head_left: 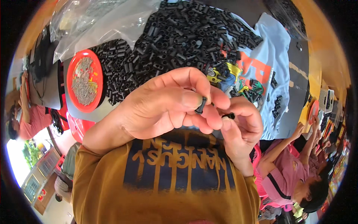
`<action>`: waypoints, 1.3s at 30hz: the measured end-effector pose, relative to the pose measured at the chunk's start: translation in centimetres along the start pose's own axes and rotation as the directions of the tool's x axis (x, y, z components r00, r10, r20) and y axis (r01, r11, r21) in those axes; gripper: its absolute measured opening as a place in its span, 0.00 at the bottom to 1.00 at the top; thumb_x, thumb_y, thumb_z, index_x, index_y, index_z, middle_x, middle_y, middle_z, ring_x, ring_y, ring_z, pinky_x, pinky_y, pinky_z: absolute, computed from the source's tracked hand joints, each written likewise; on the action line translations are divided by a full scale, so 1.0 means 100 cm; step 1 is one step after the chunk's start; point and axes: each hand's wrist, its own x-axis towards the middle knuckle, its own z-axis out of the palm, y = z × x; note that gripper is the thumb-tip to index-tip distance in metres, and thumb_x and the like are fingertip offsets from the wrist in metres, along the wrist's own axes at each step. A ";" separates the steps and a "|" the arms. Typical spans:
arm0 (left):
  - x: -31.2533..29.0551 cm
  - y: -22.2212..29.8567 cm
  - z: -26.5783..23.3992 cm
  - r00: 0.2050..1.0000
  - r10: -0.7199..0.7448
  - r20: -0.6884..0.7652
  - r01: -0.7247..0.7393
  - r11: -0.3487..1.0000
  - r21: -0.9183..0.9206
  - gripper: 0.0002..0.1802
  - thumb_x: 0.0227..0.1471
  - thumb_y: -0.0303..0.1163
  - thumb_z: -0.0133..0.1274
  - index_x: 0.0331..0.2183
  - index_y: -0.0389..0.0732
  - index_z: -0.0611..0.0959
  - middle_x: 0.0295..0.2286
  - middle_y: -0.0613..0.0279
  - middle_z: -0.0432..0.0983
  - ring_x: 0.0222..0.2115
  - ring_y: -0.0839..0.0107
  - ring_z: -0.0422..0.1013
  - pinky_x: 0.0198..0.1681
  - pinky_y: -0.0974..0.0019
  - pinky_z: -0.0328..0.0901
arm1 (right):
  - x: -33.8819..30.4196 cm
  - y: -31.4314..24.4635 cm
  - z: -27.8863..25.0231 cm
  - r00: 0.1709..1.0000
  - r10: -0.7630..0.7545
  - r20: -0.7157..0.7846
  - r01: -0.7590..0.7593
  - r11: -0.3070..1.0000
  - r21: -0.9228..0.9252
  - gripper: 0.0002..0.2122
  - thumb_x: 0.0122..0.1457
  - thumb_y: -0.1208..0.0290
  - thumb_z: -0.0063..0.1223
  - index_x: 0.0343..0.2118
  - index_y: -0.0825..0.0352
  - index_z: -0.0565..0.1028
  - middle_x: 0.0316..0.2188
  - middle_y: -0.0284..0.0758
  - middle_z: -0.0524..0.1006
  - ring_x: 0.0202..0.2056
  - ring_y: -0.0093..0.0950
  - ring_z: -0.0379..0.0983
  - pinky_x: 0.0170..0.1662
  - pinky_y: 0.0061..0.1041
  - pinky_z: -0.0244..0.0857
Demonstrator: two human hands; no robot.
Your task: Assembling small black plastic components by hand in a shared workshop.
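Just in front of my chest, my left hand (167, 102) pinches a small black tubular part (201, 106) with a flared end between thumb and fingertips. Beside it, my right hand (243, 128) grips another small black tubular part (229, 116) between thumb and forefinger, its open end showing. The fingers of both hands come close together, and the two parts are apart. Beyond my hands spreads a big heap of loose black tubular parts (179, 41).
A red plate (100, 72) of small metallic bits stands left of the heap. Clear plastic bags (108, 24) lie at the far left. Under the heap's right side is a light blue printed cloth (278, 41). Other people (285, 171) sit at the right; a person (33, 115) is at the left.
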 end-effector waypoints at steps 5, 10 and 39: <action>-0.016 0.012 -0.009 0.999 -0.033 0.031 0.035 0.996 -0.085 0.11 0.50 0.29 0.46 0.36 0.35 0.68 0.36 0.40 0.71 0.29 0.55 0.74 0.33 0.58 0.71 | 0.004 0.001 0.004 0.989 -0.096 0.110 0.108 0.988 -0.109 0.09 0.46 0.85 0.53 0.32 0.72 0.71 0.31 0.40 0.73 0.33 0.29 0.70 0.39 0.24 0.62; -0.030 0.018 -0.019 1.000 0.002 0.006 -0.001 0.990 -0.140 0.15 0.53 0.34 0.42 0.38 0.33 0.70 0.35 0.43 0.71 0.29 0.54 0.73 0.34 0.57 0.70 | 0.004 0.002 0.015 0.986 -0.043 0.161 0.055 0.996 -0.067 0.10 0.46 0.86 0.52 0.33 0.71 0.69 0.32 0.41 0.72 0.33 0.29 0.69 0.38 0.25 0.63; -0.138 0.083 -0.124 0.453 0.892 0.000 0.613 -0.311 0.726 0.11 0.49 0.35 0.52 0.35 0.41 0.78 0.29 0.55 0.75 0.29 0.57 0.72 0.31 0.61 0.66 | 0.008 0.005 0.053 0.986 0.050 0.160 -0.012 0.972 -0.235 0.08 0.48 0.76 0.54 0.30 0.70 0.69 0.27 0.41 0.72 0.28 0.26 0.67 0.33 0.22 0.62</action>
